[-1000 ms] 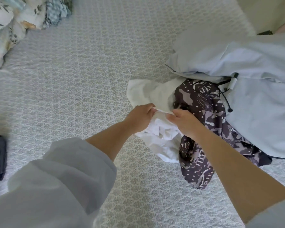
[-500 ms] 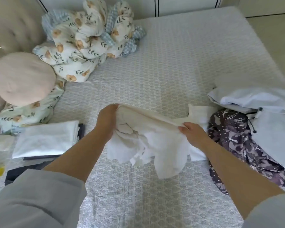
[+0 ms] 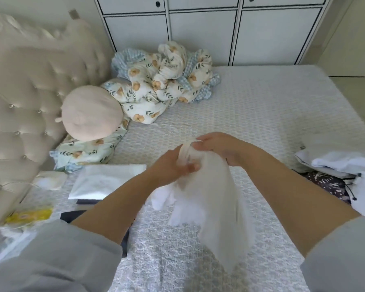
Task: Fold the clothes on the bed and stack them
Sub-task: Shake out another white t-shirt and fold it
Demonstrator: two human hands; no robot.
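A white garment [image 3: 211, 199] hangs above the middle of the bed [image 3: 261, 114], blurred with motion. My left hand [image 3: 173, 165] grips its upper edge from the left. My right hand [image 3: 221, 147] pinches the same bunched top just above and to the right, and the two hands almost touch. A folded white piece [image 3: 105, 181] lies on dark folded clothes [image 3: 80, 213] at the left. At the right edge lie a pale blue-white garment [image 3: 346, 163] and a dark patterned one [image 3: 325, 184], unfolded.
A floral quilt [image 3: 160, 85] is heaped at the far side by a round beige cushion [image 3: 91, 112] and the tufted headboard [image 3: 19, 85]. A yellow packet [image 3: 27, 216] lies at the left. White cupboard doors [image 3: 198, 28] stand behind the bed.
My hands lifted the white garment from the pile on the right, carried it toward the bed's middle and came together at its top. The view rose toward the headboard and cupboards.
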